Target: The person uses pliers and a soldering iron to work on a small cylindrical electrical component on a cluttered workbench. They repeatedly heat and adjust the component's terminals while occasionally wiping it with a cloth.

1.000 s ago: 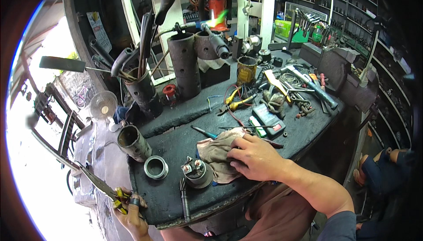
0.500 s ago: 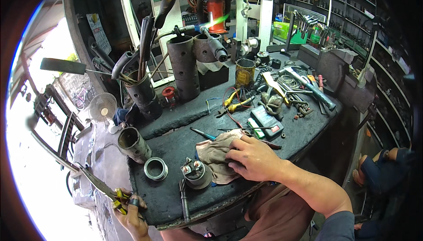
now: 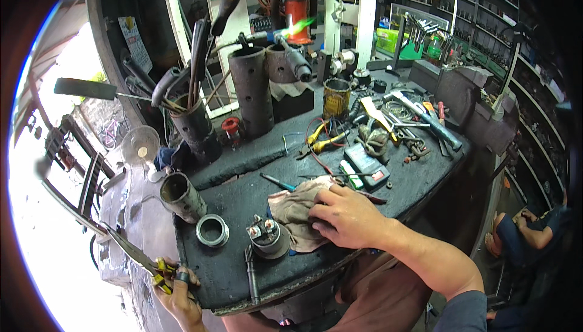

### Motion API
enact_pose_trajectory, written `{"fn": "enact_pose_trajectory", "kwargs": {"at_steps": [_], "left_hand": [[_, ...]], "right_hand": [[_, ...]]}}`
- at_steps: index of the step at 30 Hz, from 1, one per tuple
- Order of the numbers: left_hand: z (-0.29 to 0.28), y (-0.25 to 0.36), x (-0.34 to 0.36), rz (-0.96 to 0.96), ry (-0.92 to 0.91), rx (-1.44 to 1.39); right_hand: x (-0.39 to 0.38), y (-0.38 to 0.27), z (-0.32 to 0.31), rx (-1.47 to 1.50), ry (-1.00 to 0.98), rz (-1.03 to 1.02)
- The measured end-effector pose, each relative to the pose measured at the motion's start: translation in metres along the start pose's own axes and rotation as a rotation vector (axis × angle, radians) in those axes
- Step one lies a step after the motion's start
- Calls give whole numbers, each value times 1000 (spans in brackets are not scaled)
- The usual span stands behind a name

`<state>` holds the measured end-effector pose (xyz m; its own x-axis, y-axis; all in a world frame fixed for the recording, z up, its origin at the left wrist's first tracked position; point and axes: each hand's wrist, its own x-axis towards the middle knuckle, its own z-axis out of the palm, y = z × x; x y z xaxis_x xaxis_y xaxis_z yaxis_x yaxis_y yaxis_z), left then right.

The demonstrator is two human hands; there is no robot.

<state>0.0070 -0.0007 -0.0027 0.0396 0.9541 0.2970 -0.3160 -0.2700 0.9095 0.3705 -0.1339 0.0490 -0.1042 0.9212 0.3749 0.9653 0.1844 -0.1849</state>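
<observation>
At the bench's left corner my left hand (image 3: 177, 298) is closed round the yellow handles of a pair of pliers (image 3: 135, 253), whose long jaws point up and left. A small dark cylindrical thing shows by its fingers. My right hand (image 3: 347, 215) has its fingers curled on a crumpled beige rag (image 3: 296, 213), gripping it against the bench. Beside the rag stands a round starter solenoid (image 3: 270, 246) with two copper-coloured terminals on top. A metal rod-like tool (image 3: 252, 280) lies in front of it. Left of it sits a metal ring (image 3: 212, 230).
An upright pipe piece (image 3: 183, 197) stands at the bench's left. Behind, a torch (image 3: 294, 59) with a green flame rests on tall perforated tubes (image 3: 250, 92). Pliers, a hammer (image 3: 425, 116) and a grey meter (image 3: 366, 166) crowd the right. Another person (image 3: 531, 232) sits far right.
Both hands keep nearly the same place and hold. The view has shifted slightly. At far right, more of the other person's arms shows.
</observation>
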Motion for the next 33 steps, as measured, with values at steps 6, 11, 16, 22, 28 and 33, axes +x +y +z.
{"fn": "enact_pose_trajectory", "kwargs": {"at_steps": [6, 11, 16, 22, 28, 33], "left_hand": [[-3, -4, 7, 15, -12, 16], [-5, -4, 6, 40, -21, 16], [-7, -4, 1, 25, -17, 43], [2, 0, 6, 36, -8, 42], [2, 1, -2, 8, 14, 21], [2, 1, 5, 46, -14, 46]], "right_hand": [[-1, 1, -2, 4, 7, -26], [1, 0, -3, -3, 17, -35], [-4, -1, -3, 13, -30, 0], [-1, 0, -6, 5, -9, -30], [-1, -1, -3, 0, -15, -35], [-1, 0, -4, -10, -24, -23]]}}
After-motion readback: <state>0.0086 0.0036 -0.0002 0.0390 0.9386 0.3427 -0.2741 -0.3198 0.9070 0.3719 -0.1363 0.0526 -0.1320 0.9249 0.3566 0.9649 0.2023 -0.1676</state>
